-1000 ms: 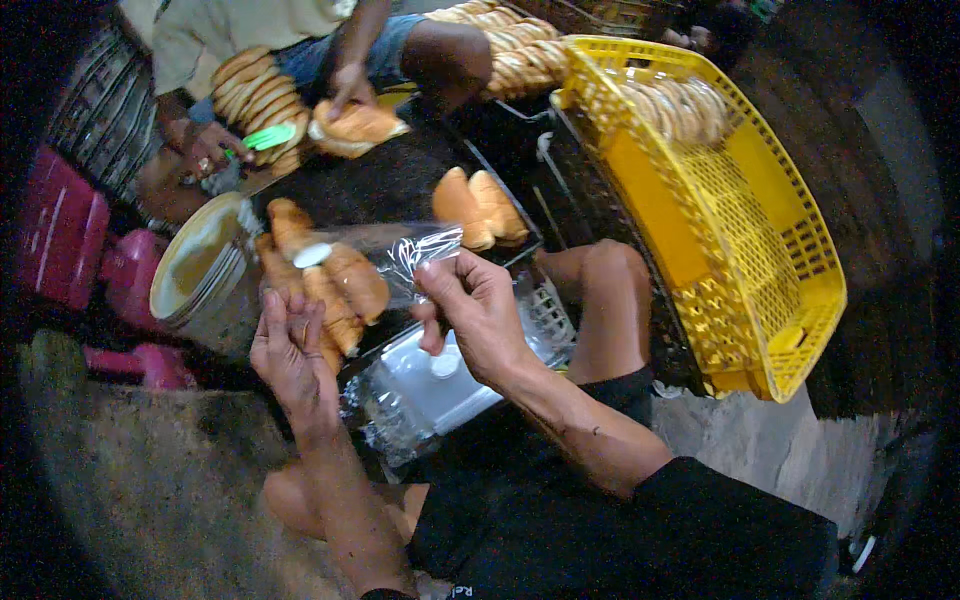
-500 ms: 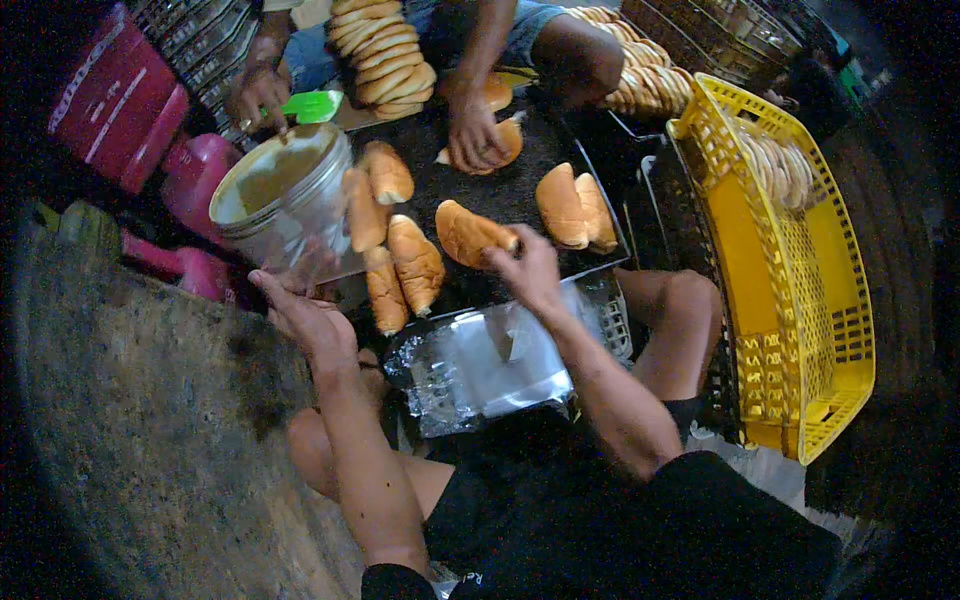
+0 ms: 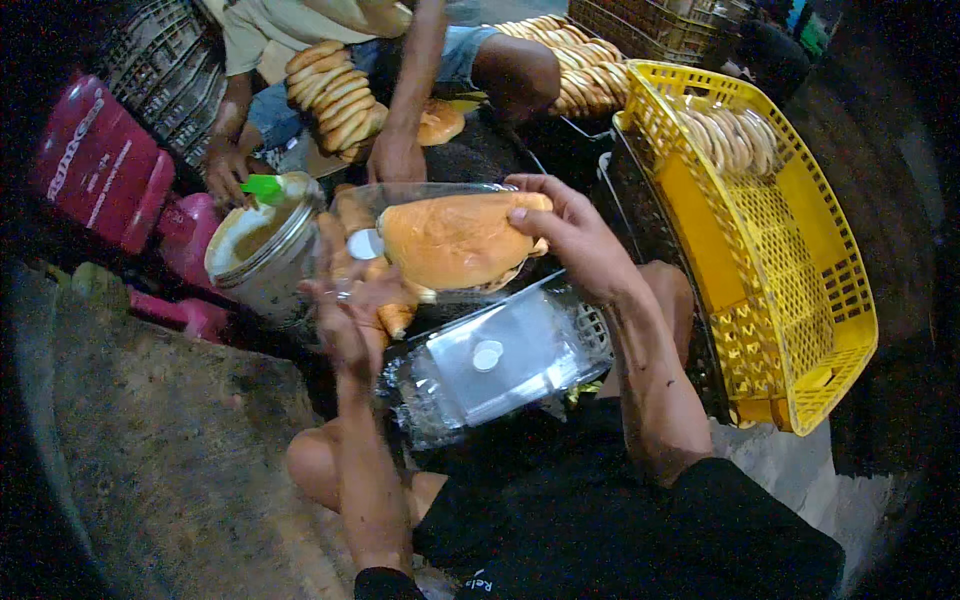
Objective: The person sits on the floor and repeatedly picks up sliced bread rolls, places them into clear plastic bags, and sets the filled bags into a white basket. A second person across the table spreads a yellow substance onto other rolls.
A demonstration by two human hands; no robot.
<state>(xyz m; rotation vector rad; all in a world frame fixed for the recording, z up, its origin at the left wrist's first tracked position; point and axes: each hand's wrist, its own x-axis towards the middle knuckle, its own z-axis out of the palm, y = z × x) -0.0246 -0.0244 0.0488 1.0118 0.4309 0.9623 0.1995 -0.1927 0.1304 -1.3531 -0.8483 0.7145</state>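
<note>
My right hand (image 3: pixel 580 230) grips a golden-brown bread roll (image 3: pixel 455 240) by its right end, thumb on top. A clear plastic bag (image 3: pixel 490 188) with a white round label surrounds much of the roll. At the bag's left end is my left hand (image 3: pixel 355 320), its fingers smeared by motion, so its grip is unclear. Below the roll lies a stack of flat clear bags (image 3: pixel 500 370), also with a white round label. Other rolls (image 3: pixel 395 318) are partly hidden behind the bag and my left hand.
Across from me, a person's hand (image 3: pixel 228 172) is at a green-handled spreader (image 3: pixel 262 186) over a tub of spread (image 3: pixel 285 250). Their other hand (image 3: pixel 397 160) is behind the bag. Stacked rolls (image 3: pixel 335 100) stand beyond. A yellow crate (image 3: pixel 690 220) holding bread stands right, pink plastic stools (image 3: pixel 105 170) left.
My right hand has lifted the roll off the dark tray, and the clear bag now surrounds much of it. My left hand has come inward to the bag. The view has shifted.
</note>
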